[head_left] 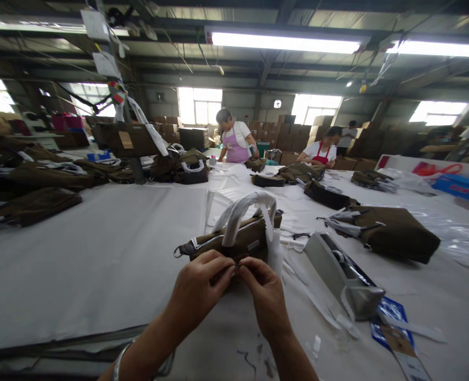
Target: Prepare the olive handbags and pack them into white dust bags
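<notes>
Your left hand (203, 283) and right hand (265, 296) meet at the lower centre of the frame, thumbs and forefingers closed on a small piece (236, 266) at the near side of the bag. The piece is too small and too covered to identify. A silver bracelet (120, 362) encircles your left wrist.

The olive-brown bag (258, 241) stands on the table (139, 254) at the centre of the frame, directly beyond your fingertips. Its handles (234, 222) are raised and wrapped in white material. A zipper (218, 237) runs along its top; a small plate (253, 245) is fixed to the side facing you.

Right of centre, near your right hand, is a grey dispenser (340, 280). A blue packet (393, 312) lies beside its near end, at the lower right. Another brown bag (401, 230) lies further right; a blue box (462, 186) sits at the right edge. More bags (44, 177) are piled at the left edge. A co-worker in a purple apron (234, 147) is at the upper centre, beyond the table.
</notes>
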Motion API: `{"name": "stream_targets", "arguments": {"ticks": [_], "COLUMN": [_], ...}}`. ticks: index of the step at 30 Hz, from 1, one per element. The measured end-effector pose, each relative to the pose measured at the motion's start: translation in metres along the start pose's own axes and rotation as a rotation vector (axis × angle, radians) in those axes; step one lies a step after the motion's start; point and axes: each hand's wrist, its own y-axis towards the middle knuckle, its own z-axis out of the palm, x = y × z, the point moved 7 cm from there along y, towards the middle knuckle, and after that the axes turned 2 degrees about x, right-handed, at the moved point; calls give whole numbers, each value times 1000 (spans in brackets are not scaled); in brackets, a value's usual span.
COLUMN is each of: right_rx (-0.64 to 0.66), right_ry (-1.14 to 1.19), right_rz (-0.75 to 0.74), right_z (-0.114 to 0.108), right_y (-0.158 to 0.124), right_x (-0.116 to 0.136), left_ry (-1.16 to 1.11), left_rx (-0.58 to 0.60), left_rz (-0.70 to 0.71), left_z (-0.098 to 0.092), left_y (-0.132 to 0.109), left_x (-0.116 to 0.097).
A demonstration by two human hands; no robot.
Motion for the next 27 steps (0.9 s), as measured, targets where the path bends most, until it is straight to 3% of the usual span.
{"name": "stream_targets", "arguments": {"ticks": [10,27], "right_rx": [38,71], "right_ry": [-66,-427], "right_rz": [-48,-282], "right_z": [4,7], "right_y": [-1,-6], "right_x": [6,26], "left_ry": [-1,-39], "left_rx": [-9,31], "left_rz": [-7,65], "left_z": [-3,-2], "left_y": [-1,-2], "left_x": [1,-2]}}
